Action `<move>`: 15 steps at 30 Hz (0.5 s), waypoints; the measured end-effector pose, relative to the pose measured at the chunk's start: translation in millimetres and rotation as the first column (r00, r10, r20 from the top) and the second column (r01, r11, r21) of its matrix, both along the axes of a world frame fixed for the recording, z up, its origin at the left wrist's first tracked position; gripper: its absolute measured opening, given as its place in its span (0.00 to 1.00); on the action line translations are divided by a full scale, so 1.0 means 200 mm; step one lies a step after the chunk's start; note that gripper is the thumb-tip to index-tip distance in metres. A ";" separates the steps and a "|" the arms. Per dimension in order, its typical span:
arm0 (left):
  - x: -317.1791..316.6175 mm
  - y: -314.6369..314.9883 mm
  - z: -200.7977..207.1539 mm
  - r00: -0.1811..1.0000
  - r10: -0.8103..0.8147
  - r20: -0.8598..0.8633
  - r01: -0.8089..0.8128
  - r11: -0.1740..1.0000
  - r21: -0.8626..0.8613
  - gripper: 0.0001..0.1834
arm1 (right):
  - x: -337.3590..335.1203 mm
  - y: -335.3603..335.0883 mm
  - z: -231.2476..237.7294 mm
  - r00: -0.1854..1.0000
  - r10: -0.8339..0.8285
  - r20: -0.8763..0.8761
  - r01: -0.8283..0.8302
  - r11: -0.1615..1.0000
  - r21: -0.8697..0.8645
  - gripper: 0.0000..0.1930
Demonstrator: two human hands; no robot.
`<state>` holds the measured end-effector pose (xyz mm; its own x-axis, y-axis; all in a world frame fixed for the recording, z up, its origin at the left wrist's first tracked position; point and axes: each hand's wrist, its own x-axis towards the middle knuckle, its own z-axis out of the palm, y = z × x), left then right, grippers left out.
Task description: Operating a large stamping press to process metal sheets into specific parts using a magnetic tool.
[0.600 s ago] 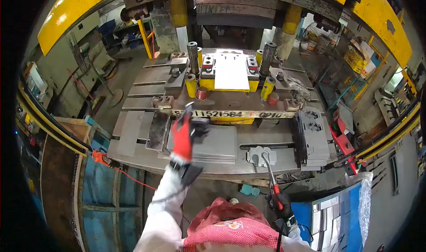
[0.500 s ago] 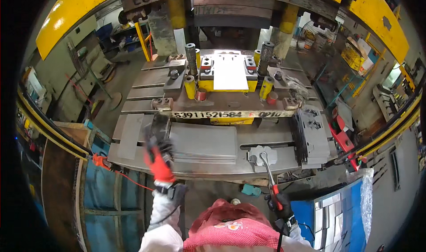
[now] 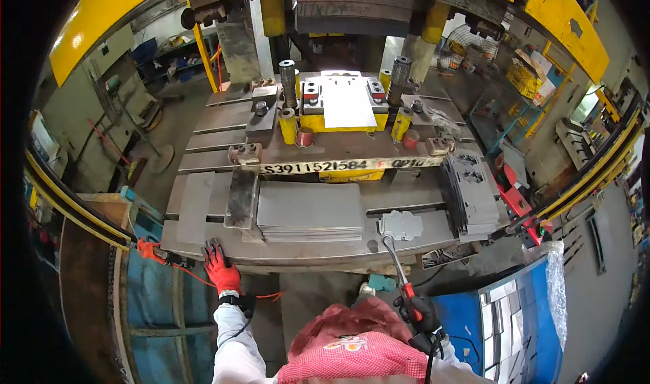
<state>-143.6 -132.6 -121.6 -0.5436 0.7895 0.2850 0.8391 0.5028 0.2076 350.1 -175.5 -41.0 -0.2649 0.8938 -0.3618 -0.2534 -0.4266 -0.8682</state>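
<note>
My left hand (image 3: 221, 269), in a red glove with dark fingers, lies at the front edge of the press table (image 3: 298, 256). Its fingers are apart and hold nothing. My right hand (image 3: 420, 313), in a dark glove, is closed round a red-handled tool (image 3: 399, 269) with a long metal shaft and rounded tip. That tip is at the near left edge of a small notched metal plate (image 3: 403, 226); whether they touch I cannot tell. Left of it lies a stack of flat grey sheet-metal blanks (image 3: 310, 207). A bright metal sheet (image 3: 349, 105) sits on the die (image 3: 342, 122).
Cut metal parts are stacked at the table's right (image 3: 472, 194), and a grey strip (image 3: 196, 205) lies at its left. A dark metal block (image 3: 242, 198) stands beside the blanks. Yellow-topped guide posts (image 3: 287, 125) surround the die. An orange cable (image 3: 193, 274) hangs near my left hand.
My left hand has come back toward me and left, from beside the metal block to the table's edge. The tool's tip has shifted left and nearer, off the small plate's middle.
</note>
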 end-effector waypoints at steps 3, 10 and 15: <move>-0.02 -0.01 -0.02 0.999 -0.012 -0.033 0.012 1.000 -0.003 0.37 | -0.01 -0.03 -0.01 0.999 -0.033 0.022 0.033 0.999 -0.033 0.28; -0.02 -0.01 -0.03 0.999 -0.010 -0.046 0.009 1.000 -0.012 0.40 | 0.01 -0.04 -0.05 0.998 -0.054 0.020 0.055 0.998 -0.039 0.28; 0.00 -0.01 0.01 0.998 -0.041 -0.037 0.041 0.999 0.002 0.40 | 0.02 -0.02 -0.03 0.996 -0.079 0.033 0.079 0.997 -0.013 0.27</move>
<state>-144.0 -135.5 -119.1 -0.5001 0.8098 0.3067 0.8660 0.4676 0.1773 354.5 -178.8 -46.5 -0.1816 0.9063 -0.3817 -0.2582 -0.4185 -0.8708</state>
